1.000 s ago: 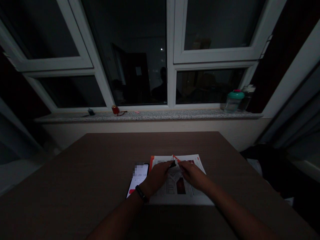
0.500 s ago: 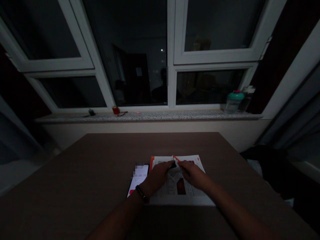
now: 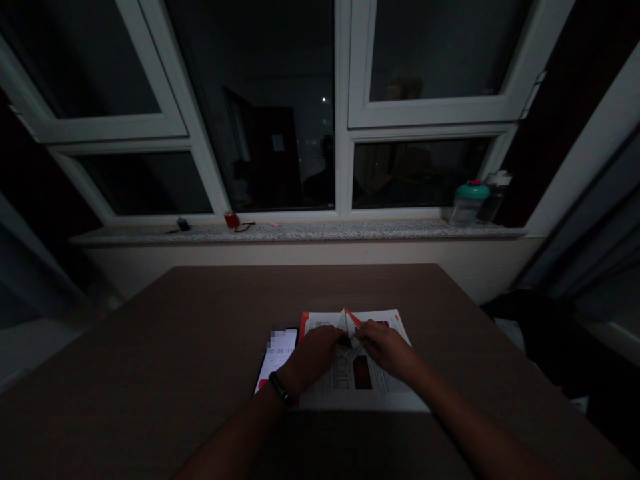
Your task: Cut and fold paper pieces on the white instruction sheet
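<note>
A folded piece of printed paper [image 3: 349, 321] with an orange edge rises to a point between my hands. My left hand [image 3: 317, 353], with a dark band on its wrist, has its fingers closed on the paper's left side. On the opposite side, my right hand [image 3: 385, 347] pinches the paper with thumb and fingers. Both hands are just over a printed booklet or sheet [image 3: 390, 400] that lies flat on the table, with an orange strip at its left and a dark red picture. My fingers partly hide the folds.
A lit phone [image 3: 277, 360] showing a timer lies left of the booklet on the brown table [image 3: 210, 320]. Beyond the table, a stone windowsill [image 3: 310, 231] holds a teal-lidded bottle [image 3: 469, 203], a clear bottle [image 3: 495, 197] and a small red item [image 3: 231, 220].
The folded paper's tip stands slightly higher and more upright, with more of its white face showing. My fingers have shifted a little around it, and the phone's timer has advanced.
</note>
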A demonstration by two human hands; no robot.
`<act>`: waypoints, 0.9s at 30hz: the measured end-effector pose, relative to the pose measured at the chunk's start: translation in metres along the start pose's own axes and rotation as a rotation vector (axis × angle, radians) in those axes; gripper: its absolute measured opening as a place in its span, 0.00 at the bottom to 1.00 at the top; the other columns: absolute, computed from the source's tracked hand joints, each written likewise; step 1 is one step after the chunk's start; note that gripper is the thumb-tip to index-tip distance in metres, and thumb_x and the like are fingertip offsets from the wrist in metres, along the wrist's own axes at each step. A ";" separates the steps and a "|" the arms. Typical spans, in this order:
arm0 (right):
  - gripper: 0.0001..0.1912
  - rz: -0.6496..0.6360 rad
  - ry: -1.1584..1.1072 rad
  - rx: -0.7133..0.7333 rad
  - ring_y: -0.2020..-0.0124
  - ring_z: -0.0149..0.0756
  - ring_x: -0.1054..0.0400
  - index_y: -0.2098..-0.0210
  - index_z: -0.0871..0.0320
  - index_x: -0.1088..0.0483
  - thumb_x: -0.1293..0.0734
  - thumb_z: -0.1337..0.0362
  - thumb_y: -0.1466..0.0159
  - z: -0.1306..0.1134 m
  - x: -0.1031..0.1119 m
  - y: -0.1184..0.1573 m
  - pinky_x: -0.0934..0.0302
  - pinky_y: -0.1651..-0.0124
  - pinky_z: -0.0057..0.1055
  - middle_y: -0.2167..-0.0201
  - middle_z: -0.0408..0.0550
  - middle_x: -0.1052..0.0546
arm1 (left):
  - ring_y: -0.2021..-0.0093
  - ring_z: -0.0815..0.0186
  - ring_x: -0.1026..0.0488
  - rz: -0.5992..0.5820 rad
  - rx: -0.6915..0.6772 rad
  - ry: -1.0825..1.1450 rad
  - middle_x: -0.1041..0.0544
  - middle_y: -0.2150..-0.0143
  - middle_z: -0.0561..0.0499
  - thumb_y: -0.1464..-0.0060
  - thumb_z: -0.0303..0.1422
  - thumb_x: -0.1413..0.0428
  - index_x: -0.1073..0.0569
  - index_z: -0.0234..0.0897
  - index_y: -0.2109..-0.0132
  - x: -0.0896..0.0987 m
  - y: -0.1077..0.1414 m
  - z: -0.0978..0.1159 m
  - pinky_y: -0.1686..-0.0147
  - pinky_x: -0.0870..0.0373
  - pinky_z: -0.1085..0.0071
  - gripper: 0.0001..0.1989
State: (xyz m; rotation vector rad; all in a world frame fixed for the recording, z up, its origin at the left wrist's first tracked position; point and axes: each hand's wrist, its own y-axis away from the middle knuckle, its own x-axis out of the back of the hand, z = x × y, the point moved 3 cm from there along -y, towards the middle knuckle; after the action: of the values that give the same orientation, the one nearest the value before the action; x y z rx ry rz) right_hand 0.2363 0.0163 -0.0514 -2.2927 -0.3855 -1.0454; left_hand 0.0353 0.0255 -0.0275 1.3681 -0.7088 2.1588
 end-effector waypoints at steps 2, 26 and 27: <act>0.17 -0.008 -0.010 0.015 0.56 0.37 0.30 0.55 0.55 0.28 0.40 0.77 0.38 -0.001 0.001 0.001 0.37 0.53 0.33 0.57 0.48 0.26 | 0.48 0.59 0.27 -0.034 0.009 -0.029 0.23 0.50 0.47 0.44 0.18 0.51 0.26 0.38 0.50 0.004 0.001 0.005 0.45 0.34 0.62 0.19; 0.07 -0.029 -0.029 -0.051 0.52 0.42 0.33 0.58 0.55 0.28 0.31 0.67 0.37 -0.019 0.003 0.004 0.40 0.47 0.38 0.57 0.49 0.28 | 0.51 0.54 0.31 0.024 -0.005 -0.124 0.28 0.52 0.45 0.44 0.36 0.41 0.27 0.37 0.54 0.007 0.012 0.033 0.51 0.34 0.59 0.12; 0.09 -0.034 -0.019 -0.055 0.51 0.43 0.34 0.57 0.54 0.29 0.31 0.67 0.38 -0.020 0.002 0.004 0.40 0.47 0.39 0.56 0.49 0.28 | 0.51 0.54 0.31 0.016 -0.006 -0.129 0.28 0.52 0.45 0.44 0.37 0.41 0.28 0.37 0.53 0.008 0.012 0.034 0.51 0.34 0.59 0.13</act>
State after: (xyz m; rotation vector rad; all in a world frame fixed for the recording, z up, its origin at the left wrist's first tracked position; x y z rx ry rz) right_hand 0.2282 0.0007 -0.0410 -2.3538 -0.4100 -1.0636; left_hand 0.0473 -0.0047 -0.0098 1.5139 -0.7765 2.0935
